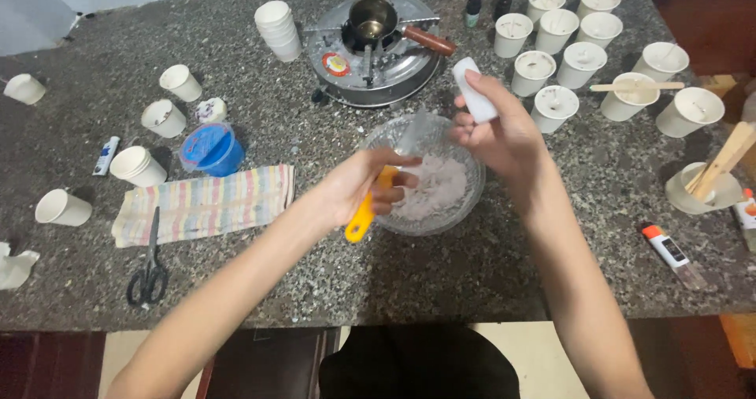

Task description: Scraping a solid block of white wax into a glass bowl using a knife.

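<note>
Gripping a yellow-handled knife [364, 214] over the clear glass bowl of pale flakes [465, 202] on the speckled stone table [472, 273], the left hand [358, 190] is closed; the right hand [504, 135] pinches a small white block [474, 92] above the bowl.

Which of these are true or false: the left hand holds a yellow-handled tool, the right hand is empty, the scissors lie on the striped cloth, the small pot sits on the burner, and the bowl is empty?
1. The left hand holds a yellow-handled tool. True.
2. The right hand is empty. False: it holds a small white bottle above the glass bowl.
3. The scissors lie partly on the striped cloth. True.
4. The small pot sits on the burner. True.
5. The bowl is empty. False: it holds a pale, flaky mass.
</note>
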